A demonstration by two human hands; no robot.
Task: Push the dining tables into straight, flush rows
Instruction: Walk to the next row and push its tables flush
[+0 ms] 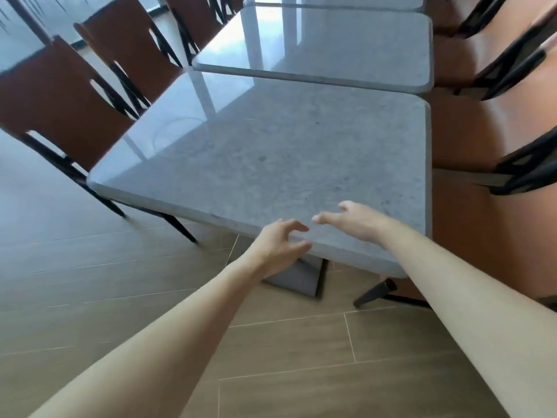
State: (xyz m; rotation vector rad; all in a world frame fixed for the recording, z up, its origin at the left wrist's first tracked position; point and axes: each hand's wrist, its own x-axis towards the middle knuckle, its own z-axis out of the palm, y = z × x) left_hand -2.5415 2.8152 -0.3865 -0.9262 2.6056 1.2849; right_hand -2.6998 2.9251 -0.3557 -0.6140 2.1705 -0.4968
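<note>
Two bare forearms are reaching up from the bottom of the frame over a wood-look tiled floor (126,297). The left hand (278,247), in the lower middle of the frame, is hovering at the near edge of the nearest desk (265,152), its fingers loosely curled and spread with the thumb just under the rim; whether it is touching the edge cannot be told, and it is gripping nothing. The right hand (354,221), just to its right, is stretching out above the desk surface near that same edge, fingers relaxed and open, holding nothing.

The nearest desk is filling the centre of the frame, a grey stone-look top with rounded corners, sitting at a slant. Its dark pedestal base (301,282) is showing beneath the near edge. Beyond it, in the upper middle, a second grey desk (346,46) is standing at a different angle, its near edge meeting the first unevenly. Brown chairs with black frames (60,95) are lining the left side, and a brown bench seat (470,128) is running along the right.
</note>
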